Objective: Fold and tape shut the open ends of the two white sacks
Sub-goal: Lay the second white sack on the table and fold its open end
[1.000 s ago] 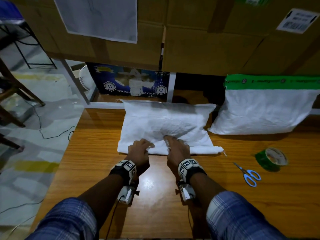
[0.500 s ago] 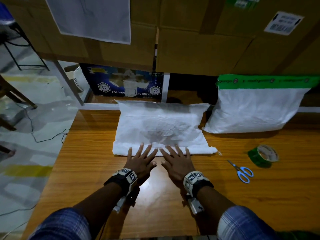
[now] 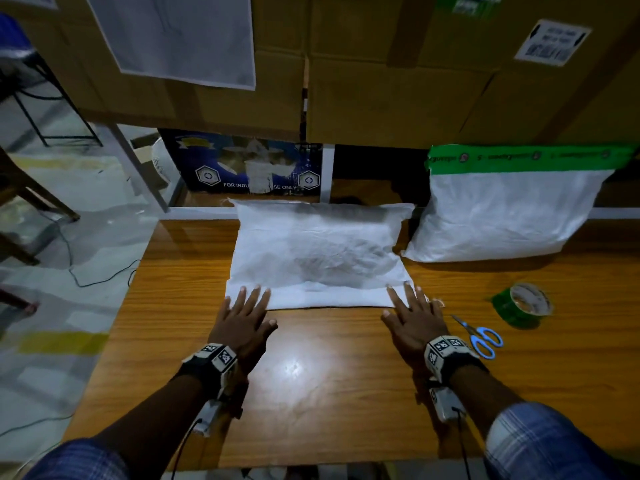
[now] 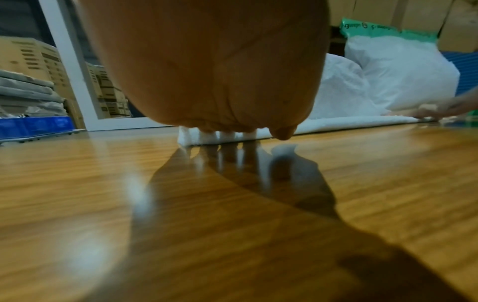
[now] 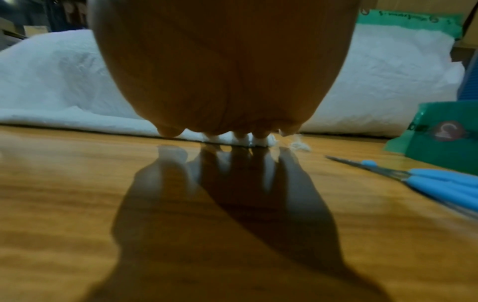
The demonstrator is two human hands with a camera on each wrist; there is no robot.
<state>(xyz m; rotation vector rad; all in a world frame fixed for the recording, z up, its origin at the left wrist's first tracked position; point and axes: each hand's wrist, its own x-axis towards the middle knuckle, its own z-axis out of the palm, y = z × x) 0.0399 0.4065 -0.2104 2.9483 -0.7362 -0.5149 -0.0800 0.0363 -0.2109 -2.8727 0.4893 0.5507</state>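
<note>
A white sack (image 3: 318, 251) lies flat in the middle of the wooden table (image 3: 311, 393), its near end folded into a flat strip (image 3: 325, 299). My left hand (image 3: 244, 317) presses straight fingers on the strip's left corner. My right hand (image 3: 414, 313) presses flat on its right corner. In the wrist views the left fingertips (image 4: 225, 133) and right fingertips (image 5: 243, 137) rest on the fold's edge. A second white sack (image 3: 502, 216) stands at the back right, its top sealed with green tape (image 3: 526, 157).
A green tape roll (image 3: 524, 304) and blue-handled scissors (image 3: 479, 336) lie right of my right hand. Stacked cardboard boxes (image 3: 381, 81) rise behind the table. The table's left edge drops to a floor with cables (image 3: 86, 275).
My hands went from gripping the fold at its middle to lying flat, then slid apart along the strip to its two corners. The fold now lies flatter.
</note>
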